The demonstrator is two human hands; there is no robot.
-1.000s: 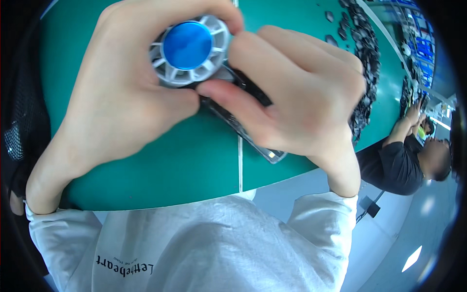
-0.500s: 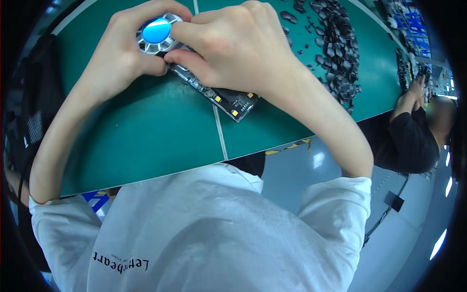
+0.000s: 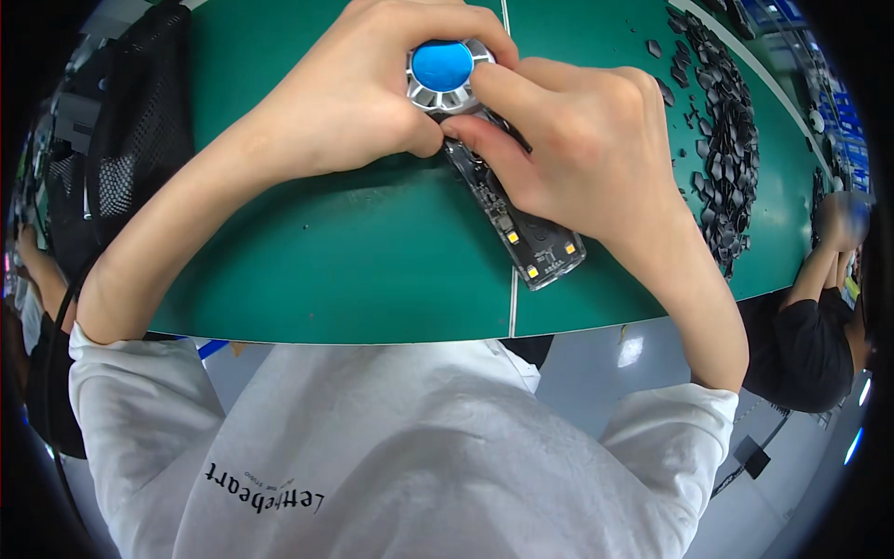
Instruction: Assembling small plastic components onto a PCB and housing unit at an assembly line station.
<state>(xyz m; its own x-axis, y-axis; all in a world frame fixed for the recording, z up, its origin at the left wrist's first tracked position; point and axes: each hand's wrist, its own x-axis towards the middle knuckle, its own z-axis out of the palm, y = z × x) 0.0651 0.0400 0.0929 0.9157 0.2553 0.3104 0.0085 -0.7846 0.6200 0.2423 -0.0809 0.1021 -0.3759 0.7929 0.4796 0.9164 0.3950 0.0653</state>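
Since the previous view, both hands have settled: left hand (image 3: 345, 102) and right hand (image 3: 587, 158) fingers closed on the fan (image 3: 443, 73), its clear handle (image 3: 521, 233) pointing toward five o'clock over the tabletop (image 3: 307, 270).

The green counter (image 3: 307, 270) carried a heap of small dark parts (image 3: 726, 158) along its right edge; a pale seam (image 3: 512, 307) ran to its near edge.

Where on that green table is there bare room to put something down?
Bare green mat lies between the left hand, the table's near edge and the black mesh bag. Beyond the right hand, the pile of small dark parts crowds the surface.
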